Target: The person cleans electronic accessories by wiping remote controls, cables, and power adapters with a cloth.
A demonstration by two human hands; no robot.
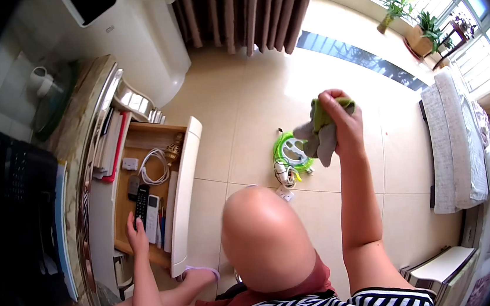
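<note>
My left hand (137, 234) reaches into the open drawer (182, 200), its thumb and fingers closed on the lower end of a black remote control (142, 202). Beside that remote lies a white remote control (152, 212), with several pens (161, 225) to its right. A coiled white cable (155, 167), a small white plug or adapter (130, 163) and a dark flat device (134, 186) lie farther back in the drawer. Raised over the floor, my right hand (345, 121) grips a crumpled grey and green cloth (321, 128).
A green cable reel (292, 151) with a white power strip (285, 194) sits on the tiled floor ahead. Books (113, 142) stand left of the drawer. Brown curtains (243, 11) hang at the back, a padded seat (456, 138) is at right, and potted plants (422, 35) stand near the window.
</note>
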